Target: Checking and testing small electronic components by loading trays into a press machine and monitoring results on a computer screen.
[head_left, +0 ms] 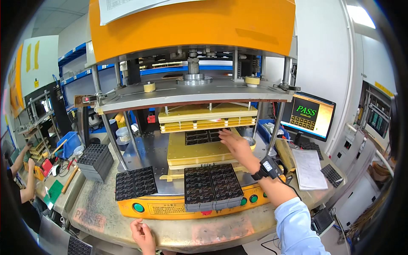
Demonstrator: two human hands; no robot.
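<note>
My right hand (236, 145) reaches into the press with its fingers stretched out and apart. Its fingertips are at the right edge of a black circuit-board panel (197, 137), which lies on the yellow test fixture (187, 155); whether they touch it I cannot tell. A dark band with a small boxed device circles that wrist. My left hand (143, 236) is low over the table's near edge, fingers curled and nothing visible in them. Between the hands stands a stack of black panels (212, 187) on the front of the press. Left of it lies another black panel (136, 182).
Above the fixture hang yellow upper plates (208, 114) under a grey press plate (170, 90), between metal posts. Green buttons (138, 208) line the orange front. A monitor (308, 114), papers (309, 169) and a taller panel stack (95, 162) flank the press. Another person's arms (28, 182) are at far left.
</note>
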